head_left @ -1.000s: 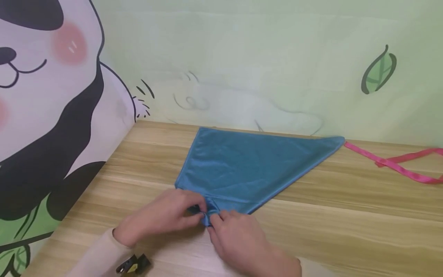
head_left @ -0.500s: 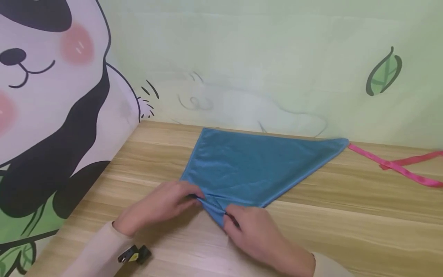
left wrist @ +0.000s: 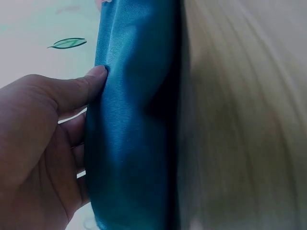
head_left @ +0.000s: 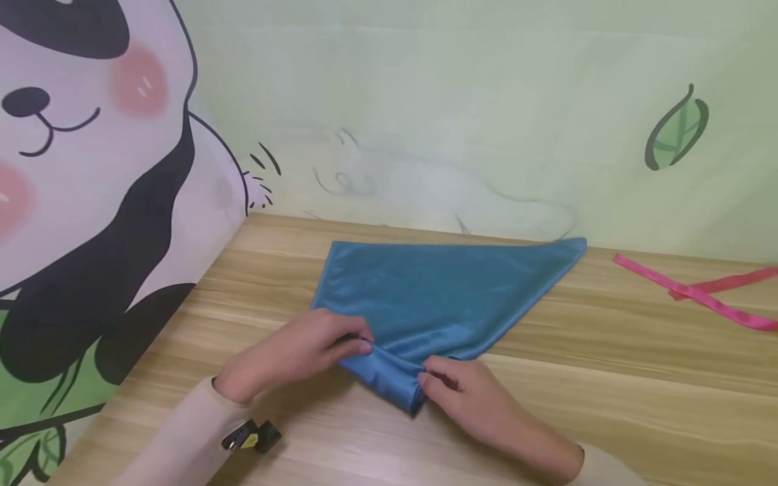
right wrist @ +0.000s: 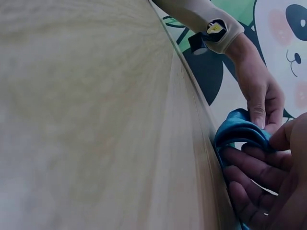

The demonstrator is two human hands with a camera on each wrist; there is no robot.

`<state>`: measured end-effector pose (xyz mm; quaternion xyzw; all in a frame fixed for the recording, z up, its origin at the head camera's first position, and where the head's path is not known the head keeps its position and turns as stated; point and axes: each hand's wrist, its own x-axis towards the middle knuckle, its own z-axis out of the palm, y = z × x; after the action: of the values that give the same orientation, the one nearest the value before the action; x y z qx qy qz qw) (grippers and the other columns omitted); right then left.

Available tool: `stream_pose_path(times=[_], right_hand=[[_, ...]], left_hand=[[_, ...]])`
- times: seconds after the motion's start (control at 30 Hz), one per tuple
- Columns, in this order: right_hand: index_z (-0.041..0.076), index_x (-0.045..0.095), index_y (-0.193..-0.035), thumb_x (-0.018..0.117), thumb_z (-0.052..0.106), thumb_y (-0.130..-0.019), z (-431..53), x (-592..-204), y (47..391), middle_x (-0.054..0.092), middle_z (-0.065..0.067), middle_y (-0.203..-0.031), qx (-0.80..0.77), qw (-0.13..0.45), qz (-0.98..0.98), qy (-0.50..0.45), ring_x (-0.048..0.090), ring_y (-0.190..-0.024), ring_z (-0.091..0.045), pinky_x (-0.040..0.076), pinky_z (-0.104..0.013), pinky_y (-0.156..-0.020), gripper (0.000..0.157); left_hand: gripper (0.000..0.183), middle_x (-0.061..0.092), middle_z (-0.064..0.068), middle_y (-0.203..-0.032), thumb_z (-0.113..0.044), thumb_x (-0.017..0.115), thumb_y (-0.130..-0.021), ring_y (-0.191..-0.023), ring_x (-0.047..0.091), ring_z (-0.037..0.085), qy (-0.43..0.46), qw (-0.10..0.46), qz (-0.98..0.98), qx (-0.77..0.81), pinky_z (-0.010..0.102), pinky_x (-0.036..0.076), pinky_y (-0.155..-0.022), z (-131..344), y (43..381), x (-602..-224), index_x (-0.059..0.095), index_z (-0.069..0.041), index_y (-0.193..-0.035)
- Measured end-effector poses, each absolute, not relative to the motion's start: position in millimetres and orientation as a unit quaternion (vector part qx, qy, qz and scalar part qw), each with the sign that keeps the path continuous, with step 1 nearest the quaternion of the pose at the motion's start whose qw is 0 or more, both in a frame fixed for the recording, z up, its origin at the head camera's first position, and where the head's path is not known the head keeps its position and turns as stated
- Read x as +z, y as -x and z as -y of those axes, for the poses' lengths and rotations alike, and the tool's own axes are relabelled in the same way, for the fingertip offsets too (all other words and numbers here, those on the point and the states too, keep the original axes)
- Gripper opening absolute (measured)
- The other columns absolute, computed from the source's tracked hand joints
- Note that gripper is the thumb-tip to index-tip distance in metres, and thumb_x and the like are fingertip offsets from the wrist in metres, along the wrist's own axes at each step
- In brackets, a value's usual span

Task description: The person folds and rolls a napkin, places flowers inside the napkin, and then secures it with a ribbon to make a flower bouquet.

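Cloth: near edge folded, lower center of frame.
Your left hand and right hand pinch the fold; the flat remainder appears not yet folded.

Plain blue cloth, pink ribbon
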<state>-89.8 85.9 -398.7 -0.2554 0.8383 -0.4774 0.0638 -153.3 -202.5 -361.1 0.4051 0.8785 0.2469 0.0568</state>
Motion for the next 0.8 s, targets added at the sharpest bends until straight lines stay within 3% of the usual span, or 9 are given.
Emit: stream_pose_path(times=[0.07, 0.17, 0.27, 0.47, 0.63, 0.8], right_hand=[[0.023, 0.062, -0.085, 0.061, 0.022, -0.108, -88.4, -398.7, 89.6, 0.047, 0.015, -0.068, -0.479, 0.065, -0.839, 0.251, 0.047, -0.063, -0.003, 0.042, -0.025, -0.057, 0.022], [0.018, 0.065, -0.089, 0.058, 0.023, -0.109, -90.2, -398.5, 89.3, 0.061, 0.013, -0.071, -0.508, 0.103, -0.821, 0.238, 0.054, -0.059, -0.006, 0.047, -0.026, -0.055, 0.022], [0.010, 0.065, -0.091, 0.055, 0.023, -0.111, -91.2, -397.6, 89.6, 0.075, 0.002, -0.080, -0.546, 0.161, -0.793, 0.216, 0.061, -0.054, -0.014, 0.052, -0.029, -0.052, 0.026], [0.005, 0.066, -0.093, 0.055, 0.026, -0.110, -96.9, -392.9, 93.5, 0.079, -0.006, -0.087, -0.572, 0.221, -0.772, 0.169, 0.061, -0.050, -0.020, 0.051, -0.032, -0.045, 0.029], [0.011, 0.074, -0.100, 0.061, 0.041, -0.108, -101.3, -382.4, 97.4, 0.075, 0.002, -0.082, -0.517, 0.164, -0.826, 0.152, 0.062, -0.061, -0.018, 0.050, -0.031, -0.055, 0.034], [0.015, 0.076, -0.097, 0.070, 0.032, -0.103, -98.3, -382.8, 100.5, 0.070, 0.008, -0.082, -0.477, 0.089, -0.857, 0.175, 0.062, -0.074, -0.011, 0.050, -0.028, -0.066, 0.019]], left_hand=[[0.009, 0.072, -0.014, -0.095, -0.023, 0.067, -0.107, -0.089, 0.067, 0.002, -0.410, 0.053, -0.877, 0.246, 0.033, 0.058, -0.082, 198.5, 155.6, -360.0, 0.075, -0.018, -0.105], [0.008, 0.072, -0.013, -0.094, -0.022, 0.068, -0.106, -0.086, 0.067, 0.003, -0.417, 0.045, -0.875, 0.240, 0.032, 0.058, -0.080, 194.2, 159.2, -359.8, 0.074, -0.017, -0.104], [0.007, 0.071, -0.014, -0.092, -0.023, 0.070, -0.105, -0.082, 0.064, 0.002, -0.419, 0.039, -0.878, 0.230, 0.032, 0.057, -0.077, 190.8, 162.5, -360.5, 0.074, -0.017, -0.102], [0.008, 0.070, -0.015, -0.090, -0.023, 0.070, -0.104, -0.080, 0.062, 0.001, -0.422, 0.059, -0.876, 0.228, 0.030, 0.056, -0.077, 184.2, 168.4, -364.8, 0.075, -0.017, -0.101], [0.008, 0.071, -0.017, -0.091, -0.024, 0.070, -0.105, -0.083, 0.064, 0.000, -0.422, 0.080, -0.874, 0.227, 0.031, 0.057, -0.081, 179.7, 172.1, -367.9, 0.076, -0.020, -0.100], [0.009, 0.072, -0.019, -0.092, -0.026, 0.069, -0.105, -0.085, 0.065, 0.000, -0.424, 0.081, -0.875, 0.219, 0.032, 0.057, -0.082, 179.0, 175.0, -369.7, 0.076, -0.023, -0.100]])
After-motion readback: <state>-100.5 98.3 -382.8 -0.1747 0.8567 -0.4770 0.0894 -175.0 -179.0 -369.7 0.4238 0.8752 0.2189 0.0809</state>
